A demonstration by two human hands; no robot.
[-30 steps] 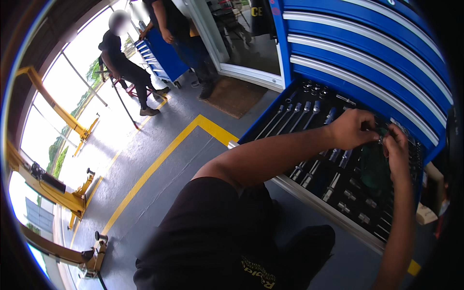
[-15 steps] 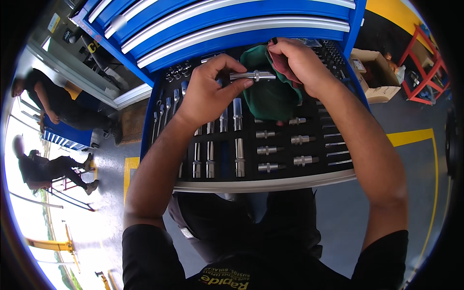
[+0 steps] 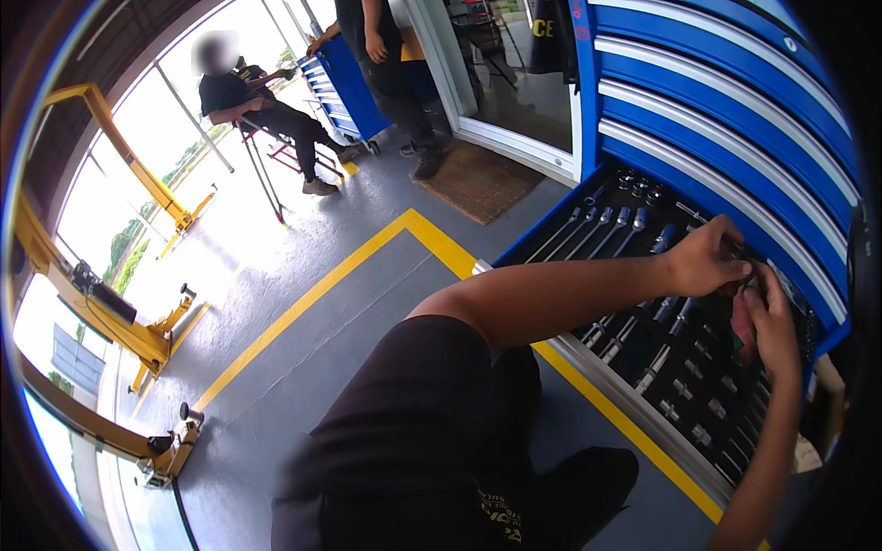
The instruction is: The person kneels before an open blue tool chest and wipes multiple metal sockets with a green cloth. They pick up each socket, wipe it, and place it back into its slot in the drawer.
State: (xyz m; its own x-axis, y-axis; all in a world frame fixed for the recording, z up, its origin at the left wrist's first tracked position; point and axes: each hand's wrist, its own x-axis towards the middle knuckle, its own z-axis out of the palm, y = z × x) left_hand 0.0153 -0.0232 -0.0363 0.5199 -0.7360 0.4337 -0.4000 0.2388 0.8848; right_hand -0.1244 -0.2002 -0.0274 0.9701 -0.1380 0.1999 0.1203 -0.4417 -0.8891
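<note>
Over the open drawer of a blue tool cabinet, my left hand is closed in a pinch, its fingertips meeting those of my right hand. The chrome socket it gripped half a second ago is mostly hidden by the fingers now. My right hand is closed around a red and green cloth, which hangs down below the fingers. Beneath both hands, the drawer's black foam tray holds chrome sockets, several combination wrenches and short bit sockets.
Shut blue drawers with silver handles rise behind the open one. A brown doormat lies by a glass sliding door. Further off, one person sits and another stands beside a blue cabinet. Yellow lift posts stand at left.
My view has swung to the left, so the drawer and hands now appear at the right. My hands have come together, and the socket has gone out of sight between them.
</note>
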